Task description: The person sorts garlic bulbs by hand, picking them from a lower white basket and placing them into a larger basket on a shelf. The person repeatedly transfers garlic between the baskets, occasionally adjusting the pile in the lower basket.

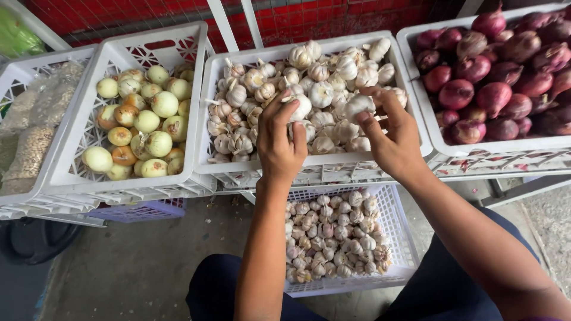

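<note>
A white crate of yellow onions [140, 128] is set left of the red brick wall [333, 21]. Red onions [496, 83] are held in a crate right of it. Bagged grains [33, 128] are seen far left.

At the far left, clear plastic bags [31, 139] of small pale, beige contents lie in a white slatted crate [12, 77], lumpy and soft in shape. Above them, at the top left corner, a green plastic bag [15, 35] shows in part. No labels, signs or screens can be seen.
</note>
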